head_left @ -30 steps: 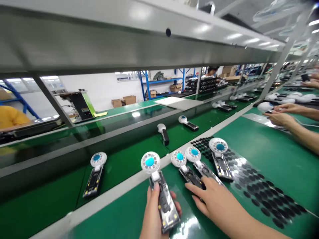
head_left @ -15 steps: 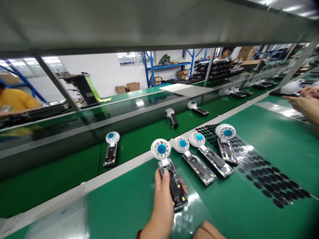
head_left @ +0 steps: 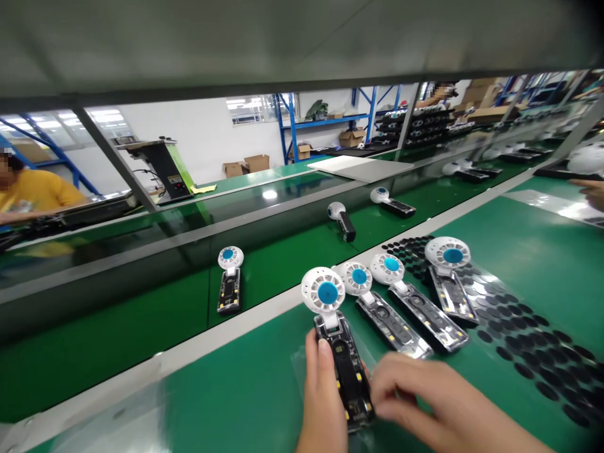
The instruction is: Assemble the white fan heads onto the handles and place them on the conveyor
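My left hand (head_left: 323,399) is wrapped round the handle of a handheld fan (head_left: 348,371), tilted with its round white slotted head away from me. The head has a blue centre, and the clear dark handle shows yellow squares inside. Curled close to the handle's lower right side is my right hand (head_left: 425,390), fingers bent together; whatever is between them is hidden. Just beyond lie a second fan (head_left: 389,324), a third fan (head_left: 429,313) and another fan (head_left: 453,296) on the green bench. A clear plastic sheet (head_left: 298,371) shows partly beneath my left hand.
Black round stickers (head_left: 533,346) cover a sheet at the right. Behind the metal rail, a green conveyor (head_left: 278,270) carries several fans, one (head_left: 229,283) at the left. A low shelf (head_left: 283,50) hangs overhead. Another person's hand (head_left: 589,192) is at the right edge.
My right hand has come up from the bottom edge to the side of the held fan. The view has shifted, so most things appear farther right. My left hand keeps its hold.
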Demonstrator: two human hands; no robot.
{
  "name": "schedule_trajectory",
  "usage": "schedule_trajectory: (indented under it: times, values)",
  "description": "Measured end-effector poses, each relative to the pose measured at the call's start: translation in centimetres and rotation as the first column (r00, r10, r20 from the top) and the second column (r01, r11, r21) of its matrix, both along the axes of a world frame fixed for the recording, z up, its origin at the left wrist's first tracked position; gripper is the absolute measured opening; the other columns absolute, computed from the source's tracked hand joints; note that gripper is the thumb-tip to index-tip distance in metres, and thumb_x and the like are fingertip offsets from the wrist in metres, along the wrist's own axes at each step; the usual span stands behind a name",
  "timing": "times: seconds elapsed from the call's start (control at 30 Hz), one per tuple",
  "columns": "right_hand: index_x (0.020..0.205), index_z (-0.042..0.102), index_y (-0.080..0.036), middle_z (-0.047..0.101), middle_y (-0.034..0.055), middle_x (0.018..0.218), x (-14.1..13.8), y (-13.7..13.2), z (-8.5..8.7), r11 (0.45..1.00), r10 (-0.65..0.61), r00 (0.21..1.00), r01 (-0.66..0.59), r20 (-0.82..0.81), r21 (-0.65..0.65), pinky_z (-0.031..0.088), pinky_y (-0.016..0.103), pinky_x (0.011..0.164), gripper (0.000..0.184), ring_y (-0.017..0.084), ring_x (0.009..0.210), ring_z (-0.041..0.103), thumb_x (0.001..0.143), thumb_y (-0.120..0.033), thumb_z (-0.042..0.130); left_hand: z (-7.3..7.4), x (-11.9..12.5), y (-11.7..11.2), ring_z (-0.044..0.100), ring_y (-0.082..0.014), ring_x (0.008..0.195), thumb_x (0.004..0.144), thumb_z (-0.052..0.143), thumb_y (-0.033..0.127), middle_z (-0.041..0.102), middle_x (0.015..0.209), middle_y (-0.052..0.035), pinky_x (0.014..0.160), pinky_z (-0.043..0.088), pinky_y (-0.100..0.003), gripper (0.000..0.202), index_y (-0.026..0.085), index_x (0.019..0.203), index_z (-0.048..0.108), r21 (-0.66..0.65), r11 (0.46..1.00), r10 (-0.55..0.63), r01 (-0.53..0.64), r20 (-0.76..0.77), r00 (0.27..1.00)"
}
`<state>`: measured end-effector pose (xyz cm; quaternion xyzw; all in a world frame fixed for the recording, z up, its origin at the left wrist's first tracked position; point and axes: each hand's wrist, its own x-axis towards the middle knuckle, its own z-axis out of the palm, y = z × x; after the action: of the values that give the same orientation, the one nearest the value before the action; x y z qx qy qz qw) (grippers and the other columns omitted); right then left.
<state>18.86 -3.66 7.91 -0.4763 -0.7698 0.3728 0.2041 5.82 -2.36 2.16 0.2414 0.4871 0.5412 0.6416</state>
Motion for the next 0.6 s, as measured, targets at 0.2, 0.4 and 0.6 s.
schedule_trajectory:
  times: [0.2,0.4,0.6]
  values:
    - [0.072,0.053,-0.022,0.057,-0.002,0.076,-1.6,3.8,0.8,0.984,-0.095,0.995,0.089,0.03,0.153,0.042,0.024,0.065,0.02,0.014,0.075,0.054,0.084,-0.009,0.043,0.3,0.1,0.1,0.063,-0.0231,0.086,0.075,0.048,0.053,0.067,0.1,-0.0071,0.079,0.046,-0.031,0.053,0.023,0.118,0.043,-0.056,0.997,0.042,-0.047,-0.077,0.996]
    - [0.076,0.053,-0.021,0.057,-0.0017,0.079,-1.9,3.8,0.3,0.976,-0.05,0.993,0.025,0.108,0.217,0.043,0.024,0.065,0.02,0.014,0.077,0.053,0.084,-0.005,0.042,-0.1,0.1,0.4,0.054,-0.0248,0.1,0.076,0.043,0.051,0.061,0.108,-0.0082,0.09,0.036,-0.03,0.048,0.021,0.113,0.046,-0.036,0.995,0.079,-0.091,-0.249,0.965]
    - [0.079,0.054,-0.019,0.057,0.0014,0.08,-1.9,4.1,-0.3,0.952,-0.015,0.983,-0.042,0.182,0.303,0.045,0.027,0.066,0.021,0.017,0.078,0.052,0.084,-0.004,0.041,-1.1,0.5,0.5,0.051,-0.0282,0.101,0.07,0.042,0.061,0.06,0.107,-0.0092,0.089,0.031,-0.033,0.059,0.021,0.112,0.044,-0.069,0.984,0.134,-0.163,-0.311,0.941]
